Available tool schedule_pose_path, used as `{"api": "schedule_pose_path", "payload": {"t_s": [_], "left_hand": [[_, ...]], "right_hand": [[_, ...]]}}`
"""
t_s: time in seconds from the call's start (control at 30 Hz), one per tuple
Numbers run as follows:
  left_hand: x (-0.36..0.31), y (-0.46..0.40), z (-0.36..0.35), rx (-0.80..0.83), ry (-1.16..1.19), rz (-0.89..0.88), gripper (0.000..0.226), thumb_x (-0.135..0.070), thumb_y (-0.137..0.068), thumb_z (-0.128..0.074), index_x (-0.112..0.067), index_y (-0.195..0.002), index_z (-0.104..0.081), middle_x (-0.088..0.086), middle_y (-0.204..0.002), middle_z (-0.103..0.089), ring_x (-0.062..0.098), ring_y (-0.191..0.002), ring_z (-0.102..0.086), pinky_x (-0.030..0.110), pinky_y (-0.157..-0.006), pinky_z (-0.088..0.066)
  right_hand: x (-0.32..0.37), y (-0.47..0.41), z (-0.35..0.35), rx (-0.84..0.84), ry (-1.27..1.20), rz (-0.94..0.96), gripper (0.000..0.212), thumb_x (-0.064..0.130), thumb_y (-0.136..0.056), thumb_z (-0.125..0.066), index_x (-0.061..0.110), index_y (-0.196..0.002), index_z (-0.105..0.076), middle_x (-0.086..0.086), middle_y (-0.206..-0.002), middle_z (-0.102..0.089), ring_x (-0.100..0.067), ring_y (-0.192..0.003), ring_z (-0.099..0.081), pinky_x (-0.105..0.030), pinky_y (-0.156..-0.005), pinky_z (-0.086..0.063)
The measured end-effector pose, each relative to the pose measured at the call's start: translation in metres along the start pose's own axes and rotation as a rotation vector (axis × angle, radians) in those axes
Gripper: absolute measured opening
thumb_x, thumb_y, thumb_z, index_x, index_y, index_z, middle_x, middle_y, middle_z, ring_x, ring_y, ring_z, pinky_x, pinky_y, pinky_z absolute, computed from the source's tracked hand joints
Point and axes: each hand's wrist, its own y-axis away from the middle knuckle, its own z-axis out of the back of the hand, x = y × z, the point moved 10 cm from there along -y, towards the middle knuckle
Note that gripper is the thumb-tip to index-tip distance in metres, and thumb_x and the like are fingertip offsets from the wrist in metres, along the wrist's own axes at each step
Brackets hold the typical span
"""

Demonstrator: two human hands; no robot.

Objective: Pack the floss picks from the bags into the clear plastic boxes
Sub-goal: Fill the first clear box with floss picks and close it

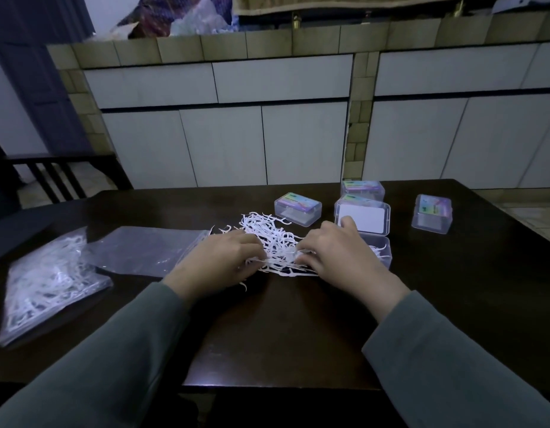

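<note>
A loose pile of white floss picks (269,234) lies on the dark table (283,329). My left hand (218,261) and my right hand (338,251) rest on the pile's near side, fingers curled into the picks and gathering a bunch between them. Just right of my right hand stands an open clear plastic box (383,251) with a few picks inside, its lid (364,219) tipped back behind it. An emptied clear bag (144,251) lies left of the pile. A full bag of floss picks (48,282) lies at the far left.
Three closed clear boxes with colourful labels stand behind: one (298,208) past the pile, one (363,188) behind the open lid, one (433,214) at the right. A dark chair (60,177) stands at the table's far left. White cabinets line the wall.
</note>
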Motion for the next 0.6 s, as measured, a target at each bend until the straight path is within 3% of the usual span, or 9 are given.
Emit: {"api": "schedule_pose_path", "payload": {"t_s": [0.13, 0.33, 0.6], "left_hand": [[0.003, 0.0, 0.006, -0.124, -0.023, 0.042, 0.029, -0.037, -0.092, -0.046, -0.021, -0.089, -0.07, -0.007, -0.086, -0.068, 0.015, -0.077, -0.058, 0.026, -0.059, -0.048], [0.007, 0.003, 0.023, -0.265, 0.0, 0.046, 0.028, -0.035, -0.092, -0.049, -0.016, -0.088, -0.069, -0.007, -0.084, -0.067, 0.016, -0.078, -0.051, 0.022, -0.065, -0.043], [0.022, 0.008, 0.031, -0.367, 0.147, 0.18, 0.024, -0.033, -0.092, -0.053, -0.014, -0.09, -0.066, -0.006, -0.089, -0.066, 0.015, -0.086, -0.05, 0.024, -0.07, -0.042]], "right_hand": [[-0.011, 0.002, 0.014, -0.12, -0.073, -0.06, 0.027, 0.045, -0.096, -0.051, 0.033, -0.11, -0.07, 0.011, -0.112, -0.068, -0.012, -0.103, -0.048, -0.032, -0.082, -0.02], [-0.03, 0.004, 0.013, -0.154, -0.161, -0.191, 0.032, 0.049, -0.092, -0.055, 0.035, -0.117, -0.068, 0.008, -0.113, -0.067, -0.01, -0.103, -0.046, -0.03, -0.082, -0.02], [-0.029, 0.003, 0.018, -0.252, -0.211, -0.166, 0.033, 0.051, -0.093, -0.052, 0.031, -0.114, -0.069, 0.014, -0.117, -0.063, -0.011, -0.107, -0.046, -0.034, -0.089, -0.023]]}}
